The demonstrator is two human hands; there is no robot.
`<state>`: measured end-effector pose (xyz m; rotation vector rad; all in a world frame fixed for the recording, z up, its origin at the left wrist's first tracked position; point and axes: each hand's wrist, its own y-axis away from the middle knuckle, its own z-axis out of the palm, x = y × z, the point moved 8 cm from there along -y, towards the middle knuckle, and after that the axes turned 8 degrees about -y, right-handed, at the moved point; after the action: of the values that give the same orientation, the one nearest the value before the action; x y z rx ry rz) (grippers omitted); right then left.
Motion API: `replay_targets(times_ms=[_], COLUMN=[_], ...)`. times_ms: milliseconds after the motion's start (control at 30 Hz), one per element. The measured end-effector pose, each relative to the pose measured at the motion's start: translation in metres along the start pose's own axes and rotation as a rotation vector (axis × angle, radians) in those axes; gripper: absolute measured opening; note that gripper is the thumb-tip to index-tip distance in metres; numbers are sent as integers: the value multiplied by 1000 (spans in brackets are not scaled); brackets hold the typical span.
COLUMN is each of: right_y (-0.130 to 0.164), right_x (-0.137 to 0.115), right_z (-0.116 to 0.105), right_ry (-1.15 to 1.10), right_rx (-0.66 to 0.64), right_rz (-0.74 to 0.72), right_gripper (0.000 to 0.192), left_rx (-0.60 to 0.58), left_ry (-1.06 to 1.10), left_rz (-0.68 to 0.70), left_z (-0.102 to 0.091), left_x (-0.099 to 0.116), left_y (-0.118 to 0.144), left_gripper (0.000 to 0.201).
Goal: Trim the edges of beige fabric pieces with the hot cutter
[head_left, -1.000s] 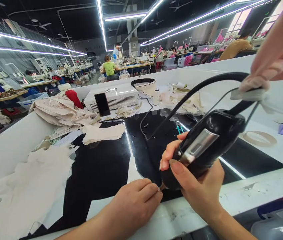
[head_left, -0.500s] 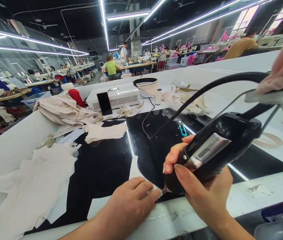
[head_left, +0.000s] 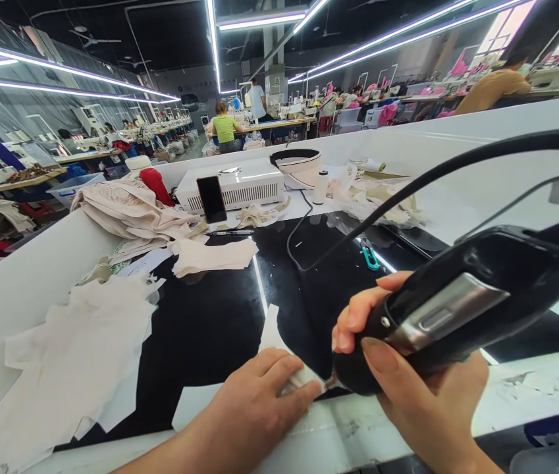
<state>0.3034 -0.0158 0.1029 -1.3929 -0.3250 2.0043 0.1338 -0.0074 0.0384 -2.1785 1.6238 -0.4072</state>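
Note:
My right hand [head_left: 412, 388] is wrapped around a black corded handheld tool [head_left: 461, 309] with a silver panel on its side. The tool tilts down to the left, and its thin metal tip [head_left: 331, 382] meets the edge of a pale fabric piece [head_left: 270, 329]. Closed over that fabric, with fingers bent and pressed together, my left hand [head_left: 264, 388] holds it against the black work surface [head_left: 195, 336] close to the tip. The hand covers much of the fabric's near part. A white sheet [head_left: 190, 405] lies beside my left wrist.
Pale cut pieces [head_left: 76, 349] spread at left. Farther back are a stacked fabric piece [head_left: 214, 255], a phone [head_left: 211, 199], a white vented box [head_left: 239, 187], a bottle [head_left: 321, 187] and teal thread snips [head_left: 369, 255]. A thick black hose [head_left: 427, 174] arcs at right. White walls [head_left: 437, 151] border the table.
The view has shifted slightly. The tool has swung lower toward the right at its rear end, while its tip stays near my left fingertips. A pinkish blurred shape at upper right has left the view.

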Motion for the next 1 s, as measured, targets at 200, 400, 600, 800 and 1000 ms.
replay_targets(times_ms=[200, 400, 600, 800, 1000], right_y=[1, 0, -5, -16, -15], right_x=[0, 1, 1, -1, 4], right_z=[0, 2, 3, 2, 3], right_ry=[21, 2, 3, -36, -69], right_rx=[-5, -1, 21, 111, 91], right_rz=[3, 14, 30, 3, 21], right_gripper=[39, 37, 37, 41, 40], left_rx=[4, -16, 21, 38, 12], left_ry=[31, 66, 47, 32, 16], left_rz=[-31, -44, -40, -41, -49], left_z=[-4, -6, -6, -5, -6], left_x=[-3, -5, -5, 0, 3], left_y=[1, -2, 0, 1, -4], left_gripper=[27, 23, 22, 19, 19])
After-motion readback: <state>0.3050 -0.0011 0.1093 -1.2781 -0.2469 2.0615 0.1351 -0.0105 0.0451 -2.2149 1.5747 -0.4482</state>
